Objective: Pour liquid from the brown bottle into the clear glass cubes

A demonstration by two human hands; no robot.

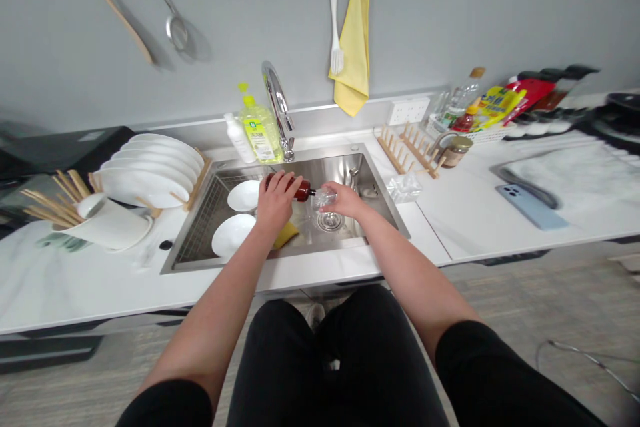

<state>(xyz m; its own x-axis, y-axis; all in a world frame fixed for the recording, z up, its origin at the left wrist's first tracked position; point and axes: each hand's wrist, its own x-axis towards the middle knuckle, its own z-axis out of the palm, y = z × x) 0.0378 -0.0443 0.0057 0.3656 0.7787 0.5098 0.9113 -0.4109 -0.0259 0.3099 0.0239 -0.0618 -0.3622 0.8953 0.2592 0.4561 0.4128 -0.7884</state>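
Observation:
My left hand [278,196] is wrapped round a dark red-brown bottle [302,191], which lies nearly level over the sink [235,260]. Its narrow neck points right, at the mouth of a small clear glass [325,198]. That glass is tilted in the fingers of my right hand [345,200]. Whether liquid is flowing between them I cannot tell. Two white bowls [233,235] sit in the left part of the sink, and a yellow cloth or sponge [287,234] lies partly behind my left forearm. Below the glass is the drain [330,221].
Behind the sink stand a faucet [280,107], a yellow-green soap bottle [263,133] and a white bottle [240,139]. White plates [145,173] and a utensil holder [115,223] are left. A wooden rack [410,147], a jar [457,152] and a phone [531,205] are right.

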